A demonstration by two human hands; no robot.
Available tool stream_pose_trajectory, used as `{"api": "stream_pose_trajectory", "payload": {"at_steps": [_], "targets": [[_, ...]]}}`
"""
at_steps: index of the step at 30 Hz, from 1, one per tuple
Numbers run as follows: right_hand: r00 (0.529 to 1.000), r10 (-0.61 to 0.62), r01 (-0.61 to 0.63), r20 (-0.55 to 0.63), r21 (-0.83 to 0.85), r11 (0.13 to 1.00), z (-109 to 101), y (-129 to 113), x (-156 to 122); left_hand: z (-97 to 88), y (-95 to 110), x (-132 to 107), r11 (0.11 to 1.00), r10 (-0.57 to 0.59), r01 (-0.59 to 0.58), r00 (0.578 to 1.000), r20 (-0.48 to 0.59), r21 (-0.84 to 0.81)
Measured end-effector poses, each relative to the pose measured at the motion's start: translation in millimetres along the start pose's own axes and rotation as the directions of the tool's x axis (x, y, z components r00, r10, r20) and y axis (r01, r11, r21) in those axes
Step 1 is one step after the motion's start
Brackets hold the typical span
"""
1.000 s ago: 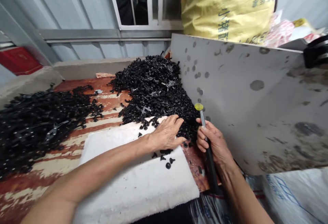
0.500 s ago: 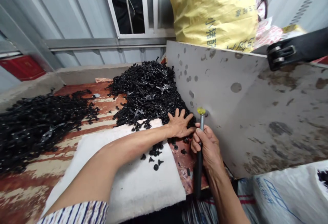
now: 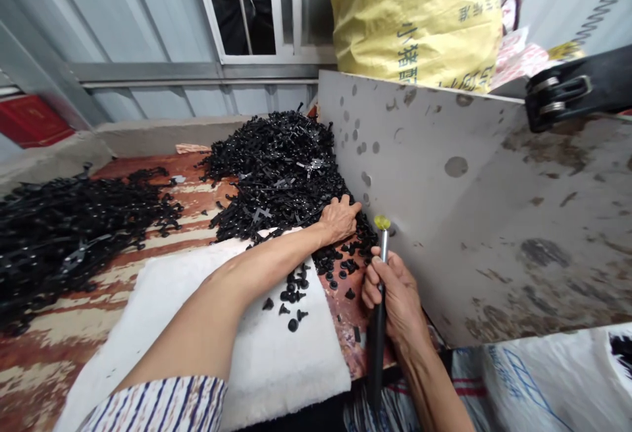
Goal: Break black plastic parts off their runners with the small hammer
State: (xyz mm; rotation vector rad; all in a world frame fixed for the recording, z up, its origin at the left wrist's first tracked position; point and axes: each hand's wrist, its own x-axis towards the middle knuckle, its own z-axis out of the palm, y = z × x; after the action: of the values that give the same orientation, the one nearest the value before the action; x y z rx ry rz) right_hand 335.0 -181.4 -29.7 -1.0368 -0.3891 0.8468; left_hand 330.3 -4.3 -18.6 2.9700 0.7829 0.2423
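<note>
My left hand reaches forward onto the near edge of a big heap of black plastic parts, fingers curled into the pieces. My right hand is closed round a rod-like tool with a black handle, a metal shaft and a yellow tip, held upright close to the grey panel. Several loose black parts lie on the white foam pad under my left forearm.
A stained grey metal panel stands upright on the right. A second heap of black parts lies at the left on the worn red tabletop. A yellow sack sits behind the panel, and a window behind it.
My left hand went from flat and spread to curled, reaching farther into the heap. The right hand with the tool sank slightly lower in view.
</note>
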Motion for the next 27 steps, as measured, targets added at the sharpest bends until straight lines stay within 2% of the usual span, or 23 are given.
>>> {"api": "stream_pose_trajectory", "payload": {"at_steps": [5,9,12,15,18,20,22,27], "targets": [[0.998,0.069,-0.069,-0.003,-0.048,0.996,-2,11,-22,-0.8,-9,12,0.999,0.021,-0.02,1.0,0.018,-0.037],[1.0,0.022,-0.022,-0.008,-0.096,0.995,2,21,-29,-6.9,-15,19,0.997,-0.008,0.006,1.0,-0.021,-0.073],[1.0,-0.009,0.007,-0.013,-0.124,0.992,3,23,-29,-19.7,-20,21,0.993,-0.053,0.044,0.996,-0.078,-0.11],[1.0,0.003,-0.006,-0.021,-0.141,0.99,1,21,-29,-38.9,-26,12,0.988,-0.065,0.047,0.99,-0.123,-0.145],[0.999,0.018,-0.025,-0.05,-0.14,0.99,-2,19,-30,-58.0,-38,-19,0.986,-0.03,0.003,0.987,-0.157,-0.168],[0.997,0.027,-0.035,-0.071,-0.127,0.991,-3,18,-31,-67.5,-51,-54,0.983,0.042,-0.077,0.978,-0.206,-0.165],[0.996,0.037,-0.047,-0.084,-0.113,0.992,-4,18,-32,-72.6,-67,-98,0.988,0.067,-0.096,0.973,-0.219,-0.124],[0.994,0.049,-0.058,-0.101,-0.094,0.994,-2,18,-32,-65.5,-98,-203,0.998,-0.055,0.048,0.98,-0.191,-0.037]]}}
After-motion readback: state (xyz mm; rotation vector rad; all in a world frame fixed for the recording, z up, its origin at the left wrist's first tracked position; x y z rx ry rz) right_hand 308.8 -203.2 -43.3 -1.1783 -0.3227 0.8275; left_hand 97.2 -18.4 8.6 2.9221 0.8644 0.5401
